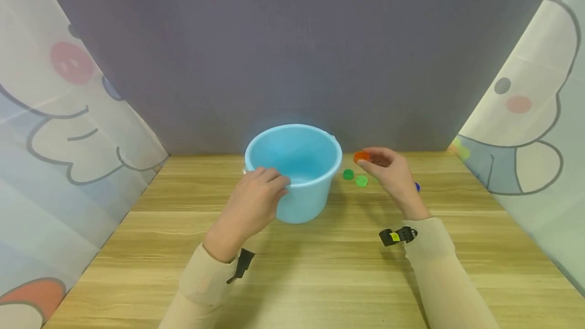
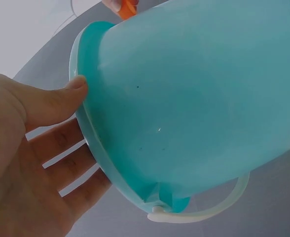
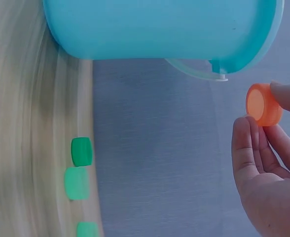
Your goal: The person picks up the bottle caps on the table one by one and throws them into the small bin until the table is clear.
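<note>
A light blue bucket [image 1: 303,206] stands on the wooden table, its mouth facing up. My left hand [image 1: 253,202] grips the near rim; in the left wrist view the thumb [image 2: 61,101] lies outside and the other fingers pass behind the rim. Right of the bucket, my right hand [image 1: 396,179] pinches an orange bottle cap [image 3: 264,104] between thumb and fingers. The cap is held above the table, at about the height of the bucket's rim. Under that hand lie a dark green cap [image 1: 348,174] and a light green cap [image 1: 361,181].
Another light green cap [image 3: 88,230] lies in line with the two green ones, mostly hidden by my right hand in the head view. A blue cap [image 1: 418,187] shows past the right wrist. A grey panel [image 1: 292,55] closes off the back; printed curtains [image 1: 512,166] flank the table.
</note>
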`<state>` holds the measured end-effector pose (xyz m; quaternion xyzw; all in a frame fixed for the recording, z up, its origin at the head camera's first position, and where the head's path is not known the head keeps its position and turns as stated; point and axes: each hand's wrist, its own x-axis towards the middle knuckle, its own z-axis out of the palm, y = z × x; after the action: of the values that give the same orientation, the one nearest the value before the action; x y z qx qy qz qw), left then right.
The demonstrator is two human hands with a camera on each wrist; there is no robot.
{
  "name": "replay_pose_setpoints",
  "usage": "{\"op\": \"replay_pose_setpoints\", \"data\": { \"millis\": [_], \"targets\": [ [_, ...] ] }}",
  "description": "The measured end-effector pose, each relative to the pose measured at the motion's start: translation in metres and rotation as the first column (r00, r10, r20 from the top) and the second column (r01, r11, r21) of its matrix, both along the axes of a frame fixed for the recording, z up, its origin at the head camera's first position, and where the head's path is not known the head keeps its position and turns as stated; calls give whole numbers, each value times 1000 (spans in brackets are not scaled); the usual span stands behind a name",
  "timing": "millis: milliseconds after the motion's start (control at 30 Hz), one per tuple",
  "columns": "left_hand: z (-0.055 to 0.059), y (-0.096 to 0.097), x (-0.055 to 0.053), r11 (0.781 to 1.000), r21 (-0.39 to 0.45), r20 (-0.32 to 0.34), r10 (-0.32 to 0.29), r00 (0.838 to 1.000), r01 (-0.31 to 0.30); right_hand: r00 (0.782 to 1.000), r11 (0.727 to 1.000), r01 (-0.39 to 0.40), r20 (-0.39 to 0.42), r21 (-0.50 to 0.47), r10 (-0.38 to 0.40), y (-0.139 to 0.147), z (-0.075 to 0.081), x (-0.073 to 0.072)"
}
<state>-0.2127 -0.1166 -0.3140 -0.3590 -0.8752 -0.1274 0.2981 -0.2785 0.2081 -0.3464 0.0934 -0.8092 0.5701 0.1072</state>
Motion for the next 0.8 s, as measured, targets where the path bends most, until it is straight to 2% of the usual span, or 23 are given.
{"op": "replay_pose_setpoints", "data": {
  "millis": [233, 800],
  "targets": [
    [1, -2, -1, 1000, -1, 0, -3, 1000, 3, 1000, 1000, 18, -22, -4, -19, -3, 4, 3],
    [2, -2, -1, 1000, 1, 5, -6, 1000, 6, 999, 1000, -1, -37, 8, 2, -7, 7, 5]
  ]
}}
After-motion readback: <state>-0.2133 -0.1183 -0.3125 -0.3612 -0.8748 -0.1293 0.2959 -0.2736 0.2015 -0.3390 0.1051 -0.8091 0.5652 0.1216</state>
